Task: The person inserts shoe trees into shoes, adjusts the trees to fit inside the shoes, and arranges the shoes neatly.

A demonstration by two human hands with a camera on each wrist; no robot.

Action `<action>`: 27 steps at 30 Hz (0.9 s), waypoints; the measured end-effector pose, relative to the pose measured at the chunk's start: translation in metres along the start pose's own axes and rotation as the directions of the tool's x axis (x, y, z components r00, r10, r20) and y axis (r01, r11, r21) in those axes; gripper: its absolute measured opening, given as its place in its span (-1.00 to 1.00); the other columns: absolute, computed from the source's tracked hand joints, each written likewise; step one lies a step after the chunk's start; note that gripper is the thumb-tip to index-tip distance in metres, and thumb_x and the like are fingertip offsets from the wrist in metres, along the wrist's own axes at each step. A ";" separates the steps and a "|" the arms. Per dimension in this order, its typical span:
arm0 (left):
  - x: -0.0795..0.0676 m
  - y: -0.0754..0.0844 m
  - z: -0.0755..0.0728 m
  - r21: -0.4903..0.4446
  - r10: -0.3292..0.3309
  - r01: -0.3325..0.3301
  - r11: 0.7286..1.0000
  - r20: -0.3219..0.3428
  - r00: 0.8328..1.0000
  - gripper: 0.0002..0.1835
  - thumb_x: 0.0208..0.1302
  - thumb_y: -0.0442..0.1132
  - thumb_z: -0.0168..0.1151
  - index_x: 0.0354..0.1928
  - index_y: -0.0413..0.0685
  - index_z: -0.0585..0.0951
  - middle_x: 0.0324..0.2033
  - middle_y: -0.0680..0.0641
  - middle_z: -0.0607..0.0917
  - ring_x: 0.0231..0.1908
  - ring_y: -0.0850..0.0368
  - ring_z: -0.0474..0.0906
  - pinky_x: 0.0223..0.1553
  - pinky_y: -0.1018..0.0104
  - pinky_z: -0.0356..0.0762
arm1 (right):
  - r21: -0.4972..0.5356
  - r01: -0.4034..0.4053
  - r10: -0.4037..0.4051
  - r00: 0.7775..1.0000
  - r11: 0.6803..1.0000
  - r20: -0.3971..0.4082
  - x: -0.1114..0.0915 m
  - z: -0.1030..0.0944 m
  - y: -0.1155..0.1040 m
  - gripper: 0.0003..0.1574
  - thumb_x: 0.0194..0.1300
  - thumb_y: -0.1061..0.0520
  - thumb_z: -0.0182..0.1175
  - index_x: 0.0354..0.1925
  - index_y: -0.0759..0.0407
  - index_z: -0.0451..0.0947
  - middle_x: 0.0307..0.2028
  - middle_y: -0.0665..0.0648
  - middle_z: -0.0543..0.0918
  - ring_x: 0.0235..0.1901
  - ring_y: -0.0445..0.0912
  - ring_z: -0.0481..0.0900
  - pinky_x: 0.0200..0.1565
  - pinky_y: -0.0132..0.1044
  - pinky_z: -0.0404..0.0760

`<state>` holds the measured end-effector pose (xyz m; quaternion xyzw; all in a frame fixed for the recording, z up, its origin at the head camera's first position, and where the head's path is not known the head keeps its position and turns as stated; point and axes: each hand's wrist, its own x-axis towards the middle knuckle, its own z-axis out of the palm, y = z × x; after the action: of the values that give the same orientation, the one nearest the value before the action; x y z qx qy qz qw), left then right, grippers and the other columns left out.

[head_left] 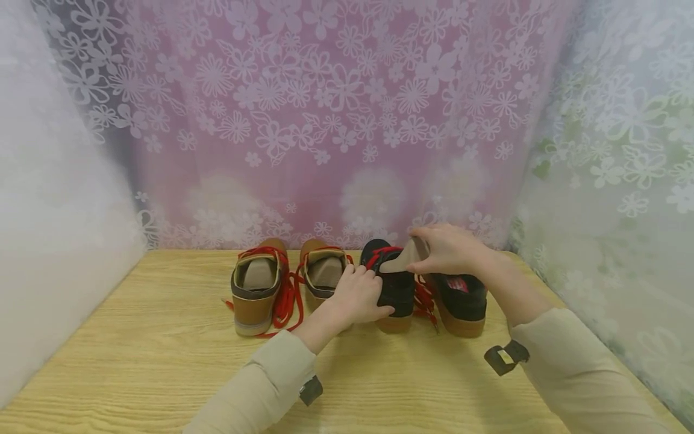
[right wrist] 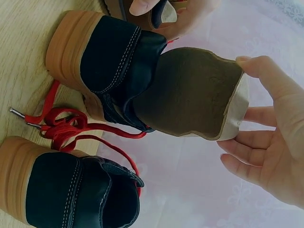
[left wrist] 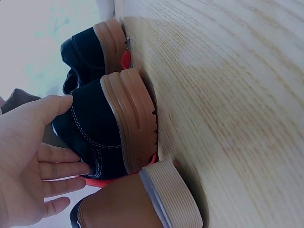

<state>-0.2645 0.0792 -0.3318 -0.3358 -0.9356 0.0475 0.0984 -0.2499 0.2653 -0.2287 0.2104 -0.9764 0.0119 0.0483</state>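
Observation:
A moulded beige-brown shoe insert [right wrist: 194,92] slants out of the opening of a black shoe [right wrist: 116,57], its far end hidden inside. My right hand [head_left: 450,250] pinches the insert's outer end between thumb and fingers. Beside that same shoe's heel is my left hand [head_left: 358,295], fingers loosely extended along its left side. In the left wrist view the thumb lies over the heel of the black shoe [left wrist: 97,114]; firm contact cannot be told. A second black shoe [head_left: 458,301] stands to the right, with a red patch inside.
Two brown shoes [head_left: 252,313] with beige inserts [head_left: 259,274] stand at the left of the row. Red laces [head_left: 286,301] trail between the shoes. The wooden table [head_left: 135,361] ends at a pink floral curtain [head_left: 325,120]. Pale floral sheets [head_left: 623,150] hang at the sides.

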 end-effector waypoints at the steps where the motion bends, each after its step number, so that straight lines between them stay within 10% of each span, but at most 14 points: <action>1: 0.000 0.000 0.000 -0.001 0.000 0.000 1.000 0.000 1.000 -0.41 0.09 0.39 0.06 -0.19 0.02 0.60 -0.23 0.05 0.57 -0.17 0.07 0.42 -0.06 0.14 0.24 | 0.002 0.000 0.000 1.000 1.000 0.003 0.001 0.000 0.000 -0.11 0.06 -0.22 0.28 0.22 0.25 0.36 0.10 0.31 0.49 0.04 0.24 0.46 -0.02 0.14 0.40; 27: -0.001 -0.002 0.002 0.009 0.007 -0.007 1.000 -0.006 1.000 -0.39 0.11 0.39 0.05 -0.15 0.02 0.59 -0.19 0.02 0.58 -0.12 0.05 0.43 -0.04 0.11 0.24 | -0.001 -0.013 0.013 0.999 1.000 0.053 0.025 0.006 -0.003 -0.14 0.07 -0.23 0.27 0.19 0.26 0.39 0.06 0.27 0.52 0.02 0.18 0.47 -0.01 0.10 0.41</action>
<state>-0.2654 0.0775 -0.3332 -0.3387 -0.9339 0.0511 0.1027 -0.2718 0.2522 -0.2319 0.2043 -0.9786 0.0064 0.0224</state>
